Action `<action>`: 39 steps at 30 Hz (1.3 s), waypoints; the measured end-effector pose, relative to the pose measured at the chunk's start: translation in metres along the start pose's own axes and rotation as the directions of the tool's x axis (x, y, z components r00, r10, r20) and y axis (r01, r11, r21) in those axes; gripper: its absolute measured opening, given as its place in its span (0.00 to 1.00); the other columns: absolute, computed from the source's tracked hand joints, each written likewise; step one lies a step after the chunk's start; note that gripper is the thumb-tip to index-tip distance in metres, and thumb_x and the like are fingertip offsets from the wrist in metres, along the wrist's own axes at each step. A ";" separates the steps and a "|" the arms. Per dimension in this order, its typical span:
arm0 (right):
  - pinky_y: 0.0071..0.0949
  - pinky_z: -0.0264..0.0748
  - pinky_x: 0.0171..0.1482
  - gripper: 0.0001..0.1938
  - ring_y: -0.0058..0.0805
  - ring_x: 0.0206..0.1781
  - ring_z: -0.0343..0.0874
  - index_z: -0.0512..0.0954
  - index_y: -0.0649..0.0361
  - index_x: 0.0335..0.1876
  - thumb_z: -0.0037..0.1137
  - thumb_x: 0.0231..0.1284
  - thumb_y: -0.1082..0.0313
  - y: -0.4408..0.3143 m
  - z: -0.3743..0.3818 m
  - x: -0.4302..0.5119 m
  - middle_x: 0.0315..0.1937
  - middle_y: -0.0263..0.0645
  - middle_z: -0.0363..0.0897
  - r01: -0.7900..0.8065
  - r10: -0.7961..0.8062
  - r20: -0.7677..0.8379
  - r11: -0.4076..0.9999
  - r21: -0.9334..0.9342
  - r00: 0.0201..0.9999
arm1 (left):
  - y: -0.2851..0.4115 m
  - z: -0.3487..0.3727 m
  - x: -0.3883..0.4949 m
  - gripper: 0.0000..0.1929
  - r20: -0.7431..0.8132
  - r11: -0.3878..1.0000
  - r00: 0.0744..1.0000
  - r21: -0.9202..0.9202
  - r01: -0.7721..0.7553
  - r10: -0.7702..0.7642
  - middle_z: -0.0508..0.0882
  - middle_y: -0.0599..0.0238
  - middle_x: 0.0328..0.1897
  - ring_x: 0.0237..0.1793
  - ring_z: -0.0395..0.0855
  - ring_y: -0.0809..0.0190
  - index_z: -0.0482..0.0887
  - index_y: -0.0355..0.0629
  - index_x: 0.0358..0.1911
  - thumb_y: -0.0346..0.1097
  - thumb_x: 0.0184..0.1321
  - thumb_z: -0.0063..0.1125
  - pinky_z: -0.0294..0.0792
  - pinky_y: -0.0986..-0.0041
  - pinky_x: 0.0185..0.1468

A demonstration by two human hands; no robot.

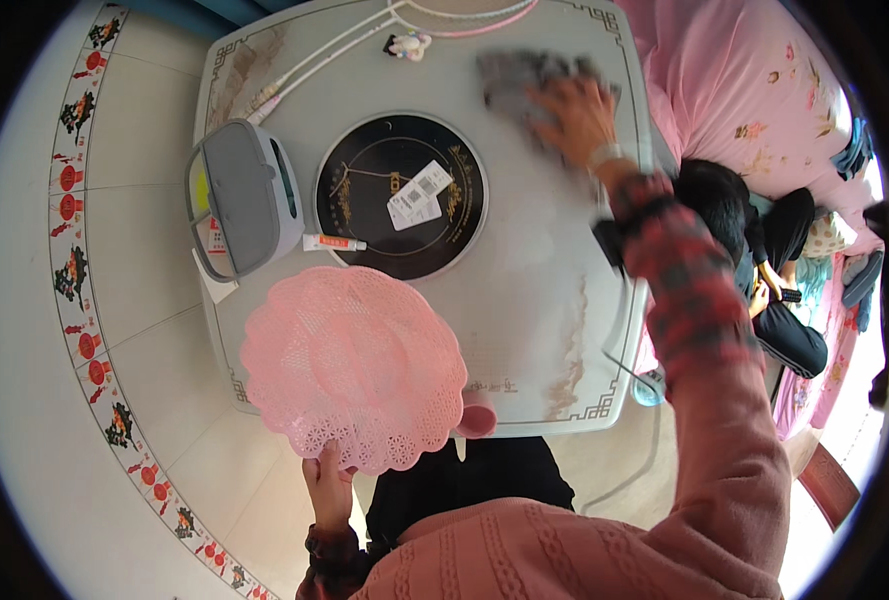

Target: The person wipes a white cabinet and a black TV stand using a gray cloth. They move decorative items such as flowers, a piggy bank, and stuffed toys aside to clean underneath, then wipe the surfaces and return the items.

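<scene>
My left hand (pixel 329 484) grips the scalloped rim of a pink perforated plastic basket (pixel 354 367), tilted above the table's near left part. At the far right of the glass-topped table (pixel 519 300), my right hand (pixel 579 120) lies spread on a crumpled grey cloth (pixel 515 82), its fingers apart; both are blurred. The cloth is pressed under the palm against the tabletop. A pink cup (pixel 477 418) stands at the near edge, partly hidden by the basket.
Tags lie on a round black cooktop (pixel 399 247). Beside it are a grey storage box (pixel 245 199) and a small tube (pixel 334 243). Badminton rackets (pixel 324 64) and a small figurine (pixel 408 46) lie at the far side. A person (pixel 778 322) sits at right near the pink bed (pixel 744 82).
</scene>
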State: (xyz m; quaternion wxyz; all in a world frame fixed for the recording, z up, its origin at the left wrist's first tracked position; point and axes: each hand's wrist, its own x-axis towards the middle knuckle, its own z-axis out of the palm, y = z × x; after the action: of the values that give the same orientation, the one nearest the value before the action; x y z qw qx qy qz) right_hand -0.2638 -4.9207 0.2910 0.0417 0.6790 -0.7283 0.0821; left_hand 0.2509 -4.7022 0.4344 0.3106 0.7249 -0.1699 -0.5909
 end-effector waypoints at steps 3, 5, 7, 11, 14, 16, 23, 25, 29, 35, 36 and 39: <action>0.59 0.53 0.71 0.29 0.42 0.76 0.56 0.75 0.31 0.66 0.56 0.60 0.36 -0.002 0.045 0.049 0.72 0.34 0.64 -0.089 0.093 -0.120 0.995 0.038 0.988 | -0.001 0.001 -0.008 0.17 0.061 0.996 0.994 -0.009 -0.087 0.087 0.78 0.65 0.57 0.53 0.81 0.60 0.69 0.44 0.59 0.39 0.72 0.55 0.78 0.65 0.43; 0.59 0.53 0.72 0.28 0.43 0.77 0.55 0.75 0.31 0.66 0.55 0.61 0.36 -0.017 0.055 0.040 0.72 0.35 0.63 -0.055 0.062 -0.196 0.998 0.042 0.979 | -0.001 0.003 -0.010 0.17 0.003 0.997 0.999 0.054 -0.053 0.053 0.79 0.65 0.57 0.53 0.81 0.60 0.69 0.44 0.59 0.38 0.71 0.55 0.78 0.65 0.44; 0.63 0.54 0.70 0.30 0.44 0.78 0.53 0.72 0.27 0.68 0.61 0.57 0.42 -0.036 0.041 -0.012 0.74 0.31 0.61 0.123 -0.102 -0.160 0.985 0.125 0.982 | -0.001 0.005 -0.009 0.16 0.001 0.998 0.999 0.047 -0.039 0.039 0.79 0.65 0.57 0.53 0.81 0.61 0.69 0.45 0.59 0.38 0.72 0.54 0.78 0.65 0.45; 0.60 0.52 0.72 0.38 0.43 0.77 0.56 0.76 0.29 0.64 0.73 0.37 0.55 -0.075 -0.021 -0.163 0.72 0.32 0.63 0.237 -0.301 0.137 0.904 0.356 0.944 | 0.005 0.010 -0.002 0.16 0.042 1.000 0.999 0.008 -0.026 0.025 0.79 0.65 0.57 0.52 0.81 0.62 0.70 0.46 0.59 0.37 0.72 0.53 0.78 0.64 0.46; 0.60 0.50 0.73 0.36 0.40 0.75 0.59 0.80 0.29 0.59 0.73 0.32 0.58 -0.074 -0.050 -0.243 0.69 0.30 0.67 0.251 -0.391 0.294 0.874 0.417 0.872 | 0.009 0.015 -0.001 0.16 0.043 0.999 0.998 -0.005 -0.044 0.044 0.79 0.65 0.57 0.53 0.81 0.61 0.70 0.46 0.59 0.37 0.72 0.53 0.78 0.63 0.46; 0.61 0.50 0.74 0.31 0.39 0.74 0.62 0.82 0.30 0.54 0.71 0.32 0.59 -0.062 -0.042 -0.238 0.67 0.30 0.70 0.325 -0.417 0.223 0.877 0.353 0.881 | 0.010 0.016 -0.001 0.16 0.032 0.997 0.997 -0.038 -0.073 0.074 0.79 0.65 0.56 0.53 0.81 0.61 0.70 0.46 0.59 0.37 0.72 0.53 0.78 0.64 0.46; 0.53 0.53 0.72 0.26 0.36 0.75 0.60 0.75 0.30 0.65 0.62 0.58 0.49 0.002 0.052 0.026 0.72 0.27 0.65 -0.112 0.136 -0.185 0.985 0.133 0.973 | -0.001 0.005 0.003 0.17 -0.001 0.999 0.999 0.034 -0.040 0.040 0.77 0.59 0.60 0.57 0.78 0.56 0.69 0.43 0.60 0.33 0.71 0.54 0.76 0.56 0.54; 0.51 0.55 0.71 0.25 0.37 0.73 0.61 0.75 0.31 0.65 0.61 0.59 0.47 0.004 0.065 0.044 0.71 0.29 0.66 -0.093 0.106 -0.173 0.992 0.083 0.979 | -0.004 0.002 0.002 0.16 -0.008 0.985 0.999 0.170 -0.041 0.043 0.77 0.61 0.58 0.55 0.79 0.58 0.69 0.43 0.58 0.35 0.71 0.55 0.76 0.59 0.52; 0.54 0.56 0.71 0.32 0.40 0.73 0.61 0.74 0.33 0.66 0.66 0.50 0.51 -0.025 0.037 -0.074 0.70 0.35 0.66 0.100 -0.065 -0.184 0.978 0.185 0.981 | -0.003 0.006 -0.002 0.16 0.001 0.996 0.998 0.076 -0.056 0.056 0.78 0.67 0.51 0.50 0.80 0.65 0.71 0.43 0.55 0.40 0.71 0.56 0.76 0.68 0.42; 0.61 0.51 0.72 0.43 0.49 0.72 0.62 0.79 0.33 0.62 0.76 0.24 0.61 -0.099 -0.073 -0.337 0.63 0.38 0.67 -0.015 -0.044 0.189 0.953 0.302 0.981 | 0.017 0.025 0.023 0.17 0.120 0.999 0.992 0.002 -0.043 0.043 0.79 0.66 0.55 0.51 0.81 0.65 0.70 0.44 0.58 0.39 0.71 0.55 0.78 0.68 0.43; 0.61 0.51 0.72 0.41 0.48 0.72 0.62 0.79 0.32 0.61 0.75 0.26 0.61 -0.104 -0.078 -0.356 0.63 0.37 0.68 -0.050 -0.026 0.311 0.970 0.237 0.950 | 0.020 0.028 0.031 0.17 0.124 0.999 0.992 0.054 -0.001 -0.006 0.79 0.66 0.56 0.51 0.81 0.64 0.70 0.44 0.60 0.39 0.71 0.54 0.79 0.68 0.45; 0.62 0.50 0.72 0.39 0.47 0.72 0.62 0.79 0.33 0.59 0.75 0.27 0.61 -0.094 -0.062 -0.352 0.64 0.38 0.68 -0.100 0.033 0.310 0.974 0.202 0.950 | 0.021 0.035 0.049 0.17 0.205 0.991 0.977 0.130 0.026 -0.052 0.79 0.65 0.56 0.50 0.82 0.64 0.70 0.44 0.59 0.39 0.72 0.53 0.80 0.67 0.45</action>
State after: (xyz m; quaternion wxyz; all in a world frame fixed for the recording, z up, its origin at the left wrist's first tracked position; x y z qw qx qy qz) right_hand -0.1467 -4.5702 0.2972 -0.1476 0.6590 -0.7353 0.0559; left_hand 0.2312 -4.7566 0.4074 0.2330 0.6806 -0.2243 -0.6574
